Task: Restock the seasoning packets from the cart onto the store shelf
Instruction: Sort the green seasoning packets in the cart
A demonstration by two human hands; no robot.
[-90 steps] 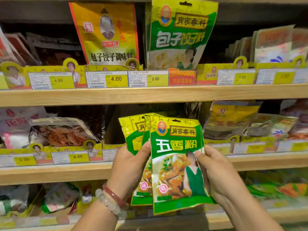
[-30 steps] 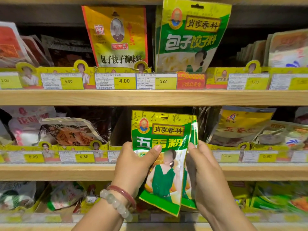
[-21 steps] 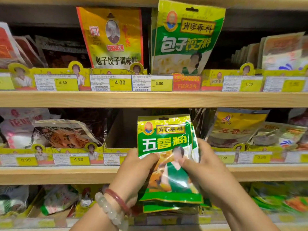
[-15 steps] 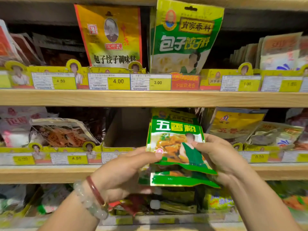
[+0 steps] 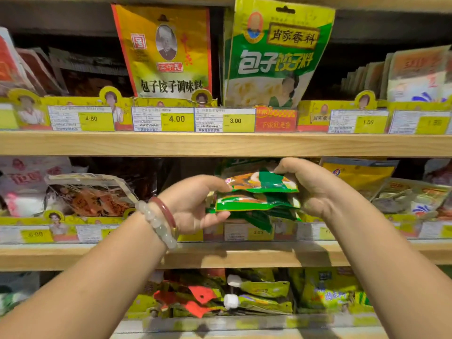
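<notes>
Wooden store shelf (image 5: 220,144) fills the view, three tiers visible. Top tier: tall yellow pouch (image 5: 162,52) reading 包子饺子调味料, just beside it a green pouch (image 5: 278,55) reading 肖家香料 / 包子饺子料, both upright behind yellow price tags (image 5: 176,119) showing 4.50, 4.00, 3.00, 1.00; pale packets (image 5: 415,72) stacked upright far right. Middle tier: clear-wrapped packets (image 5: 90,194) with orange print lie tilted at left, yellow packets (image 5: 359,174) leaning at right, both flanking the gap where the hands work. Stack of green seasoning packets (image 5: 259,194) held nearly flat, bottom edges toward camera, at the front of the middle tier above the price strip, top ends reaching into the shelf opening; print on them too foreshortened to read. Left hand (image 5: 195,204) grips the stack's left side, thumb on top, fingers curled under; beaded bracelet (image 5: 156,223) and red bangle on that wrist. Right hand (image 5: 310,184) grips the right side, fingers curled over the top packet. The forearms cover part of the middle price strip; a 3.00 tag shows below the stack. Bottom tier: jumbled yellow, green and red packets (image 5: 220,294), blurred, text unreadable.
</notes>
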